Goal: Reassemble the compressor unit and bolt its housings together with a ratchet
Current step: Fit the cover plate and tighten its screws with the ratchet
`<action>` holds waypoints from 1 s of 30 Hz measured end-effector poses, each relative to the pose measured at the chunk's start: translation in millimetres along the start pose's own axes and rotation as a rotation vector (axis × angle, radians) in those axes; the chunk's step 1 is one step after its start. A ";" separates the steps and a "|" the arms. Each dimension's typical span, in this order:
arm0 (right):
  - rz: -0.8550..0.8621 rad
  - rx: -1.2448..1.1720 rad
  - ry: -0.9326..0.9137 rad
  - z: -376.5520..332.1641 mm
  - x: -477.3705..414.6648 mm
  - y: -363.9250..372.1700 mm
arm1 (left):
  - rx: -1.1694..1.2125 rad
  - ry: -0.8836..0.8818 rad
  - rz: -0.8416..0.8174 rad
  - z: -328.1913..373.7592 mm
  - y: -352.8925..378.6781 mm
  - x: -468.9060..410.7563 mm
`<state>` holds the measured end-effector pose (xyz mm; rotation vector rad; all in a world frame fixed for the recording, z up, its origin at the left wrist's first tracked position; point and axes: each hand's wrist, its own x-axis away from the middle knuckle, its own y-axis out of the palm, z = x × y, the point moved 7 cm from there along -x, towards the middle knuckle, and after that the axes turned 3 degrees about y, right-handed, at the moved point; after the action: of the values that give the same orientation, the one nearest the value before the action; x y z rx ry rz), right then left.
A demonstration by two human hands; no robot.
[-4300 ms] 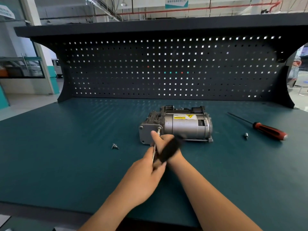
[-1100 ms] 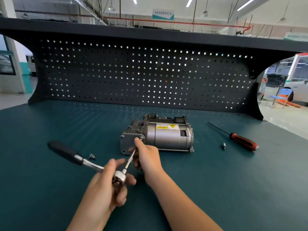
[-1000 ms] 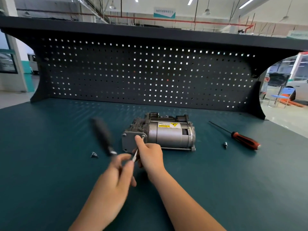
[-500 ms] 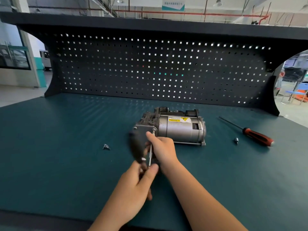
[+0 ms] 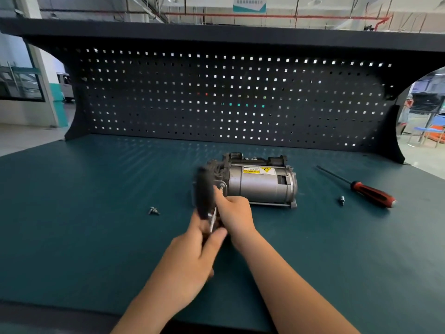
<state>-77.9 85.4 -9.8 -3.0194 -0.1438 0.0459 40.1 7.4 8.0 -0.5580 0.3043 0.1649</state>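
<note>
A dark teal table (image 5: 72,237) fills the lower part of the frame, and behind it stands a black pegboard (image 5: 228,97) with square holes under a dark shelf. Beyond it, at the top of the frame, there is a workshop ceiling with red pipes and a hanging sign whose text is too small to read. At the far left a glass partition and a light floor are seen; at the far right, a blue chair.

The compressor unit (image 5: 260,184) lies on its side just right of the frame centre, a silver cylinder with a darker housing at its left end. On its top is a yellow and white label (image 5: 258,170) with the word "WARNING" and a triangle sign; the smaller print cannot be read.

The left hand (image 5: 192,259) is closed around the head of the ratchet (image 5: 204,191), whose black handle points up, blurred, in front of the left housing. The right hand (image 5: 234,212) is pinched on the thin metal extension near the bolt at the housing corner — its fingers are together on the shaft.

A loose bolt (image 5: 153,210) lies on the table left of the hands. To the right are a small bit (image 5: 341,200) and, just beside it, a red-handled screwdriver (image 5: 372,192).
</note>
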 end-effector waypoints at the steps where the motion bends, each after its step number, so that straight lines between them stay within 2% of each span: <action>1: 0.027 0.067 -0.028 -2.4 -1.0 -2.1 | -0.195 0.061 -0.041 4.2 1.6 -0.3; 3: 0.045 0.188 -0.072 -7.7 -1.2 -3.8 | -0.473 0.152 -0.052 10.2 4.8 1.4; 5: 0.047 0.233 -0.113 -10.1 -0.9 -4.4 | -0.641 0.193 -0.039 10.7 8.7 1.8; 7: 0.047 0.250 -0.151 -12.0 -0.3 -4.1 | -0.643 0.168 -0.004 4.4 9.6 2.2; 8: 0.043 0.251 -0.162 -12.4 0.1 -3.3 | -0.570 0.134 0.022 0.1 7.9 2.4; 10: 0.029 0.234 -0.146 -11.4 0.2 -0.8 | -0.345 0.073 0.047 -8.4 6.6 3.7; 12: 0.019 0.165 -0.117 -8.6 0.1 0.2 | -0.009 -0.025 0.072 -15.8 7.5 5.1; 16: 0.005 -0.030 -0.028 -3.5 1.4 1.7 | 1.105 -0.404 0.021 -24.8 21.4 8.5; 18: -0.020 -0.101 0.012 -1.2 2.2 3.4 | 1.332 -0.496 0.012 -24.7 21.8 9.1; 20: -0.043 -0.126 0.035 -0.4 3.4 5.0 | 1.365 -0.505 0.040 -25.6 20.7 9.7; 23: -0.061 -0.132 0.058 1.0 3.8 6.4 | 1.126 -0.411 0.093 -25.3 13.4 7.7; 24: -0.058 -0.109 0.062 1.3 3.7 6.4 | 0.928 -0.347 0.096 -24.0 8.9 6.1; 28: 0.017 -0.016 0.006 -2.3 1.3 0.3 | -0.197 0.015 0.203 -5.5 -14.3 1.5; 30: 0.041 -0.014 -0.024 -5.2 -0.1 -1.0 | -0.487 0.083 0.230 4.9 -15.7 2.1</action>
<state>-77.9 85.7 -4.5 -3.0366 -0.0841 0.0855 46.9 -2.9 19.0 -1.0137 0.4122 0.4459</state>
